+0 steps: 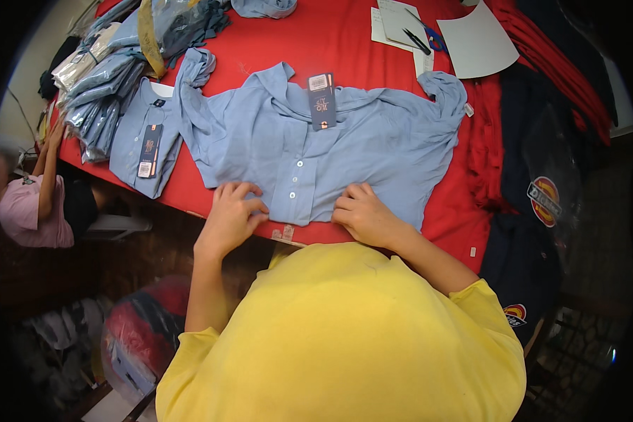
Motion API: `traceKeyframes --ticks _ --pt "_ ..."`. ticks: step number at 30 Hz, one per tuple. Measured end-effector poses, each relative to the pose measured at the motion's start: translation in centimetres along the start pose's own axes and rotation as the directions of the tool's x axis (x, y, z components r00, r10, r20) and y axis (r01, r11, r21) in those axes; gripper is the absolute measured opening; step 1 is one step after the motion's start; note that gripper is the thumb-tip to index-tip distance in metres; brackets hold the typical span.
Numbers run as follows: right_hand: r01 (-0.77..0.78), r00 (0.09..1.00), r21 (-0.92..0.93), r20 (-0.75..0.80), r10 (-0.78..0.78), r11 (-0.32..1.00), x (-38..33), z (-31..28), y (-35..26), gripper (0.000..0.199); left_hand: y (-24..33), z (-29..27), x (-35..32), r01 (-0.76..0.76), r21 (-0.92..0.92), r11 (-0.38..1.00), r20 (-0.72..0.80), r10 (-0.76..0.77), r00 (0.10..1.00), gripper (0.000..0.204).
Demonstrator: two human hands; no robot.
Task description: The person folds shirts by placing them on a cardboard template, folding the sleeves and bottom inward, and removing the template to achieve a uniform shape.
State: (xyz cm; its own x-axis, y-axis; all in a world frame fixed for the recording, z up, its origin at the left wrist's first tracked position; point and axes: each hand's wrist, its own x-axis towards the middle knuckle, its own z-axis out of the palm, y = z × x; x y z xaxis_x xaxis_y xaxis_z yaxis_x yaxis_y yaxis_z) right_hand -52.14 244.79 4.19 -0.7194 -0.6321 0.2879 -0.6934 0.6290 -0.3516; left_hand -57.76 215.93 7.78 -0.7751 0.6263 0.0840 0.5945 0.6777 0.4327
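A light blue blouse [260, 133] lies spread on the red-covered table, with small white buttons down its front and sleeves reaching out to both sides. A dark hang tag [321, 102] rests on it near the collar. My left hand [231, 219] is at the left part of the blouse's near edge, its fingers curled onto the fabric. At the right part of that edge, my right hand [364, 214] has its fingers bent and closed on the cloth. The fingertips are partly hidden by the hands and folds.
A folded blue shirt [135, 144] with a tag lies left of the blouse. Behind it are bagged garments [98, 91]. Papers [478, 42], scissors [435, 39] and a black pen-like tool [416, 41] sit far right. Dark garments [527, 176] line the right edge. Another person [35, 204] sits at left.
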Motion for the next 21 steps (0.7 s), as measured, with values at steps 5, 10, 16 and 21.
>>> traceKeyframes --ticks 5,10,16,21 --pt "-0.081 0.951 0.224 -0.275 0.142 0.971 3.8 -0.5 -1.0 0.025 1.7 3.0 1.5 0.134 -0.212 0.968 -0.212 -0.179 0.961 0.028" --pt "-0.126 0.911 0.094 -0.382 0.153 0.988 5.2 4.9 1.8 0.032 0.6 7.1 2.3 0.076 0.139 0.987 -0.124 -0.059 0.991 0.082" --pt "-0.208 0.89 0.185 -0.372 0.264 0.961 5.0 5.7 2.0 0.031 -0.1 7.4 2.2 0.091 0.123 0.988 -0.098 -0.08 0.992 0.097" --pt "-0.282 0.889 0.172 -0.323 0.325 0.944 6.1 5.3 0.8 0.022 -0.2 7.5 2.0 0.085 0.103 0.991 -0.122 -0.072 0.99 0.095"
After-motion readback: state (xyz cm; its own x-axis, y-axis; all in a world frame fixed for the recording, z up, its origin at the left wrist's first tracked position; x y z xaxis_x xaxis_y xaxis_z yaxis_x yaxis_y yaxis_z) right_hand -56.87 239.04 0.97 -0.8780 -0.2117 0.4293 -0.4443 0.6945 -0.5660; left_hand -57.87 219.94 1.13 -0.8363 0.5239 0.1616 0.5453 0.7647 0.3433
